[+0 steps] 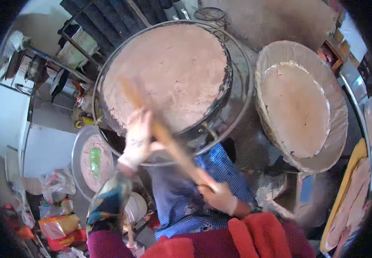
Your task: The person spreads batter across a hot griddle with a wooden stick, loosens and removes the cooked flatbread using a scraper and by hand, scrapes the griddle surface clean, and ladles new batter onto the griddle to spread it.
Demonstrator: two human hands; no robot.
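Note:
A long wooden paddle (175, 150), blurred by motion, slants over a large round griddle. Its far end lies over the pinkish-beige batter layer (173, 69) that covers most of the griddle. My right hand (220, 198) is closed round the paddle's near end, close to my blue checked apron (177, 198). Further up, my left hand (137, 135), in a pale glove, grips the paddle's middle over the griddle's near left edge. The batter's surface is rough, with small pits, and its edge is ragged. A metal ring (248, 92) runs round the griddle.
Right of the griddle stands a large plastic-lined tub (338, 124) of brownish liquid. At left, a metal basin (77, 148) holds pale powder and a green plastic scoop (95, 161). Pinkish folded sheets (347, 206) lie on a yellow-edged board at far right. Plastic bags (59, 185) crowd the lower left.

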